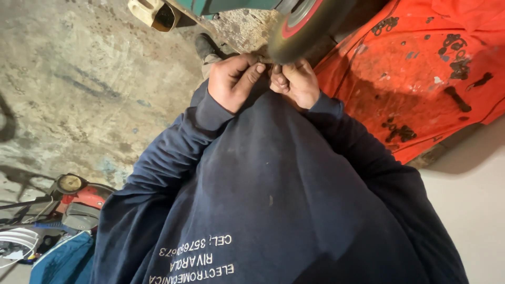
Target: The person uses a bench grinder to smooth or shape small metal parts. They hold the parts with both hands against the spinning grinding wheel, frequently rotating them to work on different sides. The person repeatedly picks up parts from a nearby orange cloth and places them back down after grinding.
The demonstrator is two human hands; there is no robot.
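Small rusty bolt (266, 61) (mostly hidden), horizontal, touching wire wheel (310, 29)

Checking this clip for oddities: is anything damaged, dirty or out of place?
The orange cloth at right is blotched with dark stains. Otherwise nothing stands out: both hands pinch a small bolt against the wire wheel.

Both hands up at the wire wheel (305, 29), left hand (234, 81) and right hand (295, 81) pinching a small rusty bolt (266, 61) against its lower rim, orange stained cloth (421, 68) alongside, concrete floor (79, 89) below.
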